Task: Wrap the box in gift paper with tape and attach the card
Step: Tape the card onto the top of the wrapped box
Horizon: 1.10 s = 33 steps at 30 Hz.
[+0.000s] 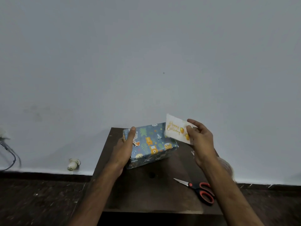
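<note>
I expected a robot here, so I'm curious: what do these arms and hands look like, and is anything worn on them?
These are a person's arms. The left hand and right hand wear no gloves, and no ring, watch or bracelet shows. Both forearms are uncovered to the picture's bottom edge, so no sleeve is in view.

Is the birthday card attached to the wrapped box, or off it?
Off. The right hand pinches the card, raised over the wrapped box; the left hand grips that box.

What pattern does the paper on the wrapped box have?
Blue paper with cartoon animals and green leaves, seen best in the head view.
</note>
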{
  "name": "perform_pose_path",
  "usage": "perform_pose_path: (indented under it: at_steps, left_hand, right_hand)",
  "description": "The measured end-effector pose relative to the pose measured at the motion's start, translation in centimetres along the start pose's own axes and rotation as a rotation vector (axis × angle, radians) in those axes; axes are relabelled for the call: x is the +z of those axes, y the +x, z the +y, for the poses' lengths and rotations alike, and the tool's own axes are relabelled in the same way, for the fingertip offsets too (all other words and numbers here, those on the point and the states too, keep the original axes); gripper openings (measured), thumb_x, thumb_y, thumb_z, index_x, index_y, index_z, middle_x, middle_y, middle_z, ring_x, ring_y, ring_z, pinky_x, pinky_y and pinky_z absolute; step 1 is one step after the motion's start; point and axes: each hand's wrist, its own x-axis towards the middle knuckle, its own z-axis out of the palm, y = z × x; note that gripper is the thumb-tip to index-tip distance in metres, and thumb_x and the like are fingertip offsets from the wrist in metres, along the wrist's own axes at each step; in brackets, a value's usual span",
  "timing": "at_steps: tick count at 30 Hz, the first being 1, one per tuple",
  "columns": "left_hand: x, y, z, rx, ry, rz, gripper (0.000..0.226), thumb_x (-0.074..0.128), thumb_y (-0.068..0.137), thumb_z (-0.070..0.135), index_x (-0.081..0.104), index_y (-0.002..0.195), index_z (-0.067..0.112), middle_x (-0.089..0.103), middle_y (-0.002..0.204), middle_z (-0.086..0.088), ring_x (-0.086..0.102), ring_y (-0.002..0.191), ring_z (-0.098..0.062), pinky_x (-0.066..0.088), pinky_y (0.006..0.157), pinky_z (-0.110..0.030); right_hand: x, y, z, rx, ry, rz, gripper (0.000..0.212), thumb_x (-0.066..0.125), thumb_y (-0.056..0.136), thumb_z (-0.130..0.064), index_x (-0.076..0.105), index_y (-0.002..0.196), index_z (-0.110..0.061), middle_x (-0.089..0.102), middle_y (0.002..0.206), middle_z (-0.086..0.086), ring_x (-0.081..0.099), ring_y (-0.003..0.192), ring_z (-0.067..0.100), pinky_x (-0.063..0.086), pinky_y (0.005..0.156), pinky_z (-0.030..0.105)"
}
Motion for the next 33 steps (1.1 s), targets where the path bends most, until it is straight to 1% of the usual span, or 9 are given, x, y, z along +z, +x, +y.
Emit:
perform_pose_path:
  at_steps: [6, 10, 14, 20, 24, 26, 29, 31, 33]
  left_hand:
    - [0.8, -0.6, 0.7, -0.036, -0.067, -0.062, 0.051, 0.047, 0.094, 0.065, 0.071, 0.112, 0.023, 0.079, 0.095, 0.003, 0.076, 0.083, -0.011, 0.051, 0.071, -0.025]
    - [1.2, -0.7, 0.4, 0.002, -0.180, -0.019, 0.052, 0.047, 0.096, 0.060, 0.061, 0.129, 0.023, 0.075, 0.114, -0.001, 0.074, 0.097, -0.016, 0.056, 0.072, -0.026]
    - [0.9, -1.2, 1.0, -0.139, -0.169, -0.031, 0.059, 0.033, 0.095, 0.071, 0.071, 0.100, 0.026, 0.078, 0.081, 0.001, 0.071, 0.082, -0.020, 0.050, 0.065, -0.033]
    - [-0.8, -1.3, 1.3, -0.287, -0.195, -0.155, 0.069, 0.041, 0.084, 0.082, 0.075, 0.098, 0.023, 0.078, 0.099, -0.009, 0.069, 0.099, -0.034, 0.052, 0.080, -0.047]
    - [-1.1, -2.2, 1.6, -0.017, -0.327, -0.170, 0.049, 0.072, 0.080, 0.050, 0.070, 0.120, 0.021, 0.074, 0.117, -0.011, 0.070, 0.105, -0.030, 0.055, 0.091, -0.045]
    - [-1.4, -2.3, 1.5, 0.210, -0.334, -0.179, 0.064, 0.079, 0.065, 0.037, 0.065, 0.126, 0.026, 0.067, 0.128, -0.009, 0.069, 0.105, -0.025, 0.058, 0.088, -0.043]
    - [-1.5, -3.4, 1.4, 0.552, -0.080, -0.212, 0.082, 0.077, 0.068, 0.025, 0.046, 0.142, 0.036, 0.048, 0.145, 0.012, 0.058, 0.123, -0.009, 0.056, 0.089, -0.030]
    - [-1.1, -4.1, 1.2, 0.653, 0.116, -0.269, 0.104, 0.080, 0.074, 0.001, 0.021, 0.156, 0.025, 0.030, 0.151, 0.034, 0.044, 0.132, 0.011, 0.050, 0.095, -0.016]
    - [-0.6, -4.7, 1.1, 0.672, 0.238, -0.270, 0.115, 0.078, 0.071, -0.018, 0.008, 0.157, 0.012, 0.029, 0.148, 0.035, 0.040, 0.125, 0.025, 0.044, 0.090, -0.003]
  right_hand:
    - [0.0, 0.1, 0.7, 0.264, 0.241, 0.000, 0.029, 0.045, 0.102, -0.004, 0.060, 0.126, -0.007, 0.070, 0.103, 0.010, 0.067, 0.086, 0.021, 0.057, 0.074, 0.038]
    - [0.4, -0.7, 1.0, 0.371, 0.420, -0.145, 0.028, 0.038, 0.105, -0.007, 0.063, 0.117, -0.004, 0.074, 0.078, 0.005, 0.071, 0.068, 0.016, 0.060, 0.069, 0.037]
    - [1.6, -1.5, 0.1, 0.376, 0.668, -0.225, 0.027, 0.036, 0.105, -0.005, 0.063, 0.106, -0.004, 0.069, 0.068, 0.005, 0.069, 0.057, 0.013, 0.057, 0.053, 0.024]
    - [1.2, -1.5, -0.2, 0.399, 0.752, -0.240, 0.026, 0.037, 0.105, -0.005, 0.063, 0.104, -0.003, 0.068, 0.067, 0.006, 0.068, 0.054, 0.013, 0.055, 0.050, 0.023]
    - [0.7, -1.1, 0.3, 0.430, 0.725, -0.222, 0.025, 0.038, 0.104, -0.007, 0.063, 0.106, -0.003, 0.059, 0.073, 0.006, 0.061, 0.054, 0.013, 0.054, 0.050, 0.024]
    - [0.3, -0.6, 0.7, 0.424, 0.744, -0.222, 0.029, 0.037, 0.103, -0.006, 0.066, 0.111, -0.005, 0.058, 0.083, 0.006, 0.059, 0.064, 0.013, 0.057, 0.060, 0.027]
    - [0.3, -0.8, 0.7, 0.386, 0.672, -0.280, 0.030, 0.045, 0.097, -0.009, 0.067, 0.117, -0.009, 0.067, 0.106, 0.013, 0.065, 0.097, 0.027, 0.052, 0.094, 0.039]
    - [0.3, -1.1, 0.6, 0.338, 0.620, -0.304, 0.028, 0.049, 0.095, -0.010, 0.068, 0.115, -0.009, 0.072, 0.106, 0.013, 0.067, 0.101, 0.030, 0.051, 0.097, 0.043]
    - [0.1, -1.2, 0.8, 0.312, 0.584, -0.310, 0.026, 0.049, 0.097, -0.010, 0.066, 0.116, -0.008, 0.073, 0.107, 0.013, 0.069, 0.098, 0.029, 0.056, 0.090, 0.042]
